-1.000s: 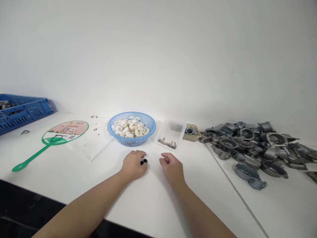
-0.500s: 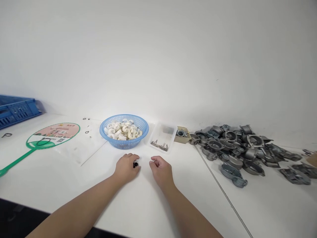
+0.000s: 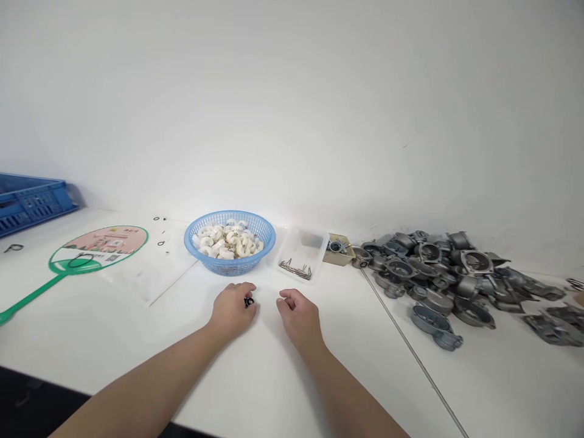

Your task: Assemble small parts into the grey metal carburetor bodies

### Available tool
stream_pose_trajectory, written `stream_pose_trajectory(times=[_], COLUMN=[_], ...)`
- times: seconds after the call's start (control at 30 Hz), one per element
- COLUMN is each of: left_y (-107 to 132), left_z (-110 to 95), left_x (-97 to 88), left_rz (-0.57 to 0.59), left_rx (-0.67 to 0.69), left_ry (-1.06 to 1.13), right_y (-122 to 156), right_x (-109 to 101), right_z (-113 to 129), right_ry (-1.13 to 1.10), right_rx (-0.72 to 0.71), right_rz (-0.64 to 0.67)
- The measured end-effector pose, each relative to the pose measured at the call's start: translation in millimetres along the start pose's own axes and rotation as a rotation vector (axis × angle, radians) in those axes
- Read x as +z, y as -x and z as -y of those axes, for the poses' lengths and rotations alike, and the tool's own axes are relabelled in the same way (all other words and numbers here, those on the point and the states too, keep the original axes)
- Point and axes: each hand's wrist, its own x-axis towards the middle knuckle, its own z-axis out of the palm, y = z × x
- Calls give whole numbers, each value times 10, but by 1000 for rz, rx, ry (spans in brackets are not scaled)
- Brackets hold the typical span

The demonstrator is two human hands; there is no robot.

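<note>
My left hand (image 3: 232, 311) rests on the white table, its fingers curled round a small black ringed part (image 3: 249, 302); only the end of that part shows between thumb and fingers. A short gap to the right, my right hand (image 3: 298, 315) is closed with thumb and forefinger near each other. Whatever it may hold is too small or hidden to make out. Just beyond my hands stands a blue basket (image 3: 214, 266) of white curved pieces (image 3: 225, 238). Beside it sits a clear plastic tray (image 3: 305, 243) with several thin metal pins (image 3: 296, 269).
A heap of grey metal housings (image 3: 433, 274) covers the right side, near a small beige box (image 3: 340, 258). On the left lie a green-rimmed hand fan (image 3: 104, 243), a plastic bag (image 3: 146, 274) and a blue crate (image 3: 39, 204). A seam (image 3: 401, 334) crosses the table.
The view has turned very slightly, so the metal heap sits a little further right. The black part in my left hand shows its ringed end more clearly. Both hands stay almost in place.
</note>
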Motion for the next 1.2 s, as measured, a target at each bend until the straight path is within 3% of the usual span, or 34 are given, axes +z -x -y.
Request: stream_pose_trajectory(times=[0.4, 0.87, 1.2], left_y=[-31, -65, -112], left_z=[-25, 5, 32], left_x=[-30, -28, -57], left_rz=[22, -15, 50], left_rx=[-92, -58, -99], left_ry=[64, 74, 52], right_y=[-12, -21, -13], right_x=[-7, -4, -5], right_z=[24, 35, 41], right_ry=[-4, 1, -6], right_rx=[10, 17, 29], right_rz=[-12, -14, -9])
